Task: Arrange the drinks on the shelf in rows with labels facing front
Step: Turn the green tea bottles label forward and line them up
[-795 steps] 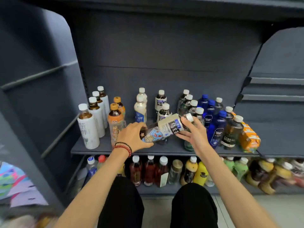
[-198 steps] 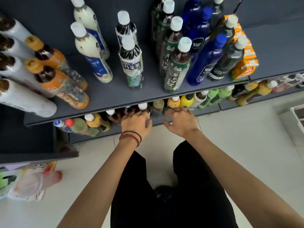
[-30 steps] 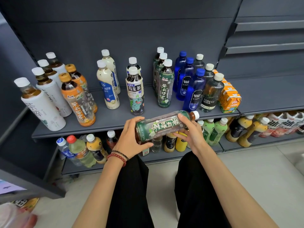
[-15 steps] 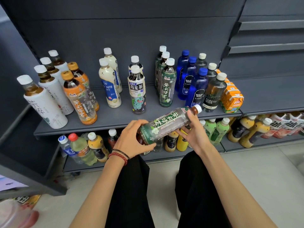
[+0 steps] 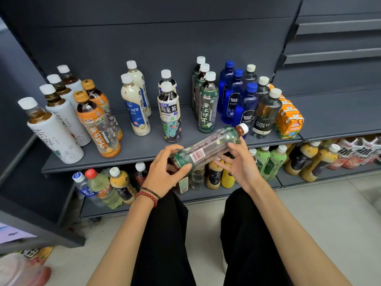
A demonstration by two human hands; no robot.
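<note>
Head view, both hands (image 5: 165, 172) (image 5: 241, 164) grasping green tea bottle (image 5: 208, 149), tilted, barcode up, before shelf (image 5: 144, 153)

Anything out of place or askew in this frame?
Only the green tea bottle: left hand and right hand hold it sideways before the shelf, barcode up. The other bottles on it stand upright.

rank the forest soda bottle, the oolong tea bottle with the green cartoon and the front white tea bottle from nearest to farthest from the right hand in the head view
1. Forest Soda bottle: just up and right of the right hand.
2. Oolong tea bottle: middle, left past the green bottle held in both hands.
3. White tea bottle: far left, front.
</note>
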